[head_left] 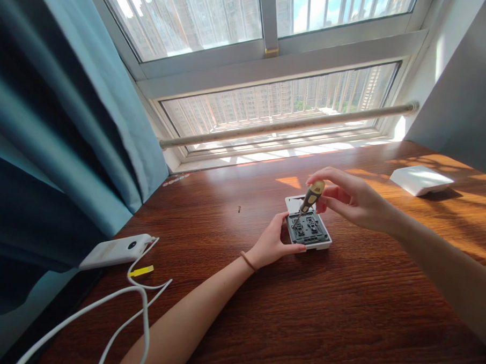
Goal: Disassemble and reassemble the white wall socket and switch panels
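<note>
A small square device (313, 233), with a white plastic shell and a black inner plate, lies on the wooden desk. My left hand (272, 243) grips its left side, thumb along the near edge and fingers at the far left corner. Above the device, my right hand (344, 195) is closed around the yellow end of a screwdriver (309, 198) with a grey and yellow handle. The screwdriver is tilted, and its thin shaft reaches down to the left part of the black plate. Whether its tip sits in a screw is too small to tell.
A tiny brownish piece (239, 209) lies left of the device. To the right rests a white plastic cover (422, 179). At the left are a white oblong device (116, 251), a white cable (145, 304) and a yellow tag (142, 271). Curtain (104, 129) and window rail (289, 126) border the desk.
</note>
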A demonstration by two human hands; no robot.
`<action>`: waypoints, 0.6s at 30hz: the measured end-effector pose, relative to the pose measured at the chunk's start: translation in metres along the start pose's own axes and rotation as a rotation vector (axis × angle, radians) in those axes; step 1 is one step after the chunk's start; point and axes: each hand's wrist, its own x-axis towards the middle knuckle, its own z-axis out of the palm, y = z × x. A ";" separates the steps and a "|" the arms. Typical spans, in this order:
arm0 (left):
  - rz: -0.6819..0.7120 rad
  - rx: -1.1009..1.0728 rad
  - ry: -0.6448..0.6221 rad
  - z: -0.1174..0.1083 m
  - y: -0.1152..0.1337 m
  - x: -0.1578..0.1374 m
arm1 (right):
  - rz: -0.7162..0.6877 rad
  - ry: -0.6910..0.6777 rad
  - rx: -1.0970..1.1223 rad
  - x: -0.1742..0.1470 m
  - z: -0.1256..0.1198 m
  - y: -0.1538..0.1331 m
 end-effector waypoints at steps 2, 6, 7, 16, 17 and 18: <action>0.007 -0.019 -0.003 0.000 0.000 0.000 | 0.032 0.075 -0.049 -0.001 0.004 0.000; 0.009 -0.018 0.007 0.001 -0.001 0.000 | 0.020 0.225 -0.223 -0.002 0.007 0.002; 0.007 -0.016 0.008 0.001 -0.001 0.000 | 0.011 0.227 -0.242 -0.002 0.007 0.002; 0.008 -0.024 0.007 0.001 -0.001 0.000 | 0.006 0.232 -0.272 -0.002 0.009 0.003; 0.007 -0.025 0.002 0.000 0.000 0.000 | 0.017 0.278 -0.268 -0.002 0.011 0.004; 0.004 -0.024 -0.003 0.000 0.001 0.000 | 0.033 0.323 -0.262 -0.002 0.012 0.005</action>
